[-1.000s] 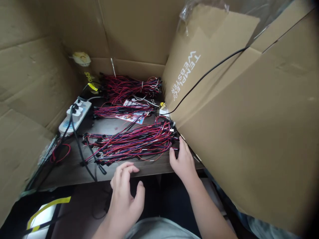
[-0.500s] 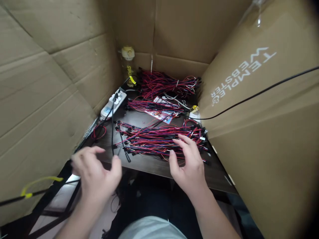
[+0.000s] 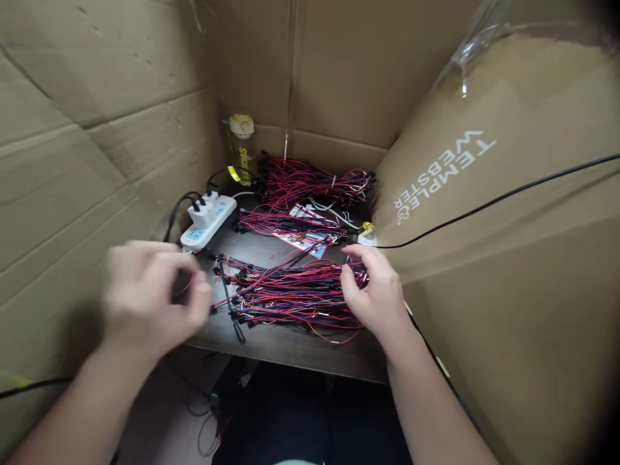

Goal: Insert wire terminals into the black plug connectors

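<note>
The right hand (image 3: 380,294) curved open at the wire bundle (image 3: 290,294), probably laid lengthwise against tangling; the blurred left hand's (image 3: 140,297) grip was unclear.

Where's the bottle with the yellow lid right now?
In the head view, the bottle stands at the back left, by the cardboard wall, just left of the farthest wire bundle.
</note>
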The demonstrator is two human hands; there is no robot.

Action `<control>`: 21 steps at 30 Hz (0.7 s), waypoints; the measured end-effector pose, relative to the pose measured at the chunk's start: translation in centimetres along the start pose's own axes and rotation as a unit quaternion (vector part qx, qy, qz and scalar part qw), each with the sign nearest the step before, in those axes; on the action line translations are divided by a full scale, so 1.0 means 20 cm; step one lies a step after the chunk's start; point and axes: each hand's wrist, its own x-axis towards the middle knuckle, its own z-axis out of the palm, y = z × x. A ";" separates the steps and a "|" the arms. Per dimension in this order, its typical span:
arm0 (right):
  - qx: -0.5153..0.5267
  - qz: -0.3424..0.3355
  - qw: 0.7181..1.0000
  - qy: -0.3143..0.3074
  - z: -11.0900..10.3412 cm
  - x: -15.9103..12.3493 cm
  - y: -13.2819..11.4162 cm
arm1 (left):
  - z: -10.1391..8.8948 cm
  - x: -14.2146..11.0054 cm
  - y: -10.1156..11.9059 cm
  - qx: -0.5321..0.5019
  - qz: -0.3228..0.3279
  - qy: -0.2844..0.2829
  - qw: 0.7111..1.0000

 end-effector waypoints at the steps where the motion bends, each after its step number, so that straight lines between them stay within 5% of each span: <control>1: 0.005 0.011 1.000 0.008 0.01 0.00 0.02 | 0.07 0.01 0.02 0.015 0.066 -0.045 0.997; 3: 0.014 0.032 0.999 0.022 0.04 0.00 0.06 | 0.23 0.05 0.07 0.056 0.097 -0.166 0.980; 5: 0.024 0.054 0.998 0.035 0.08 -0.02 0.09 | 0.40 0.09 0.14 0.091 0.014 -0.254 0.963; 9: 0.051 0.093 0.993 0.042 0.11 -0.02 0.14 | 0.70 0.24 0.22 0.099 -0.023 -0.317 0.943; 12: 0.059 0.117 0.990 0.044 0.07 0.04 0.15 | 0.83 0.33 0.21 0.083 -0.029 -0.394 0.915; 16: 0.075 0.150 0.983 0.068 0.00 0.16 0.18 | 0.84 0.43 0.18 0.042 -0.010 -0.467 0.883; 21: 0.175 0.197 0.962 0.070 0.03 0.25 0.25 | 0.62 0.59 0.21 -0.061 0.037 -0.495 0.866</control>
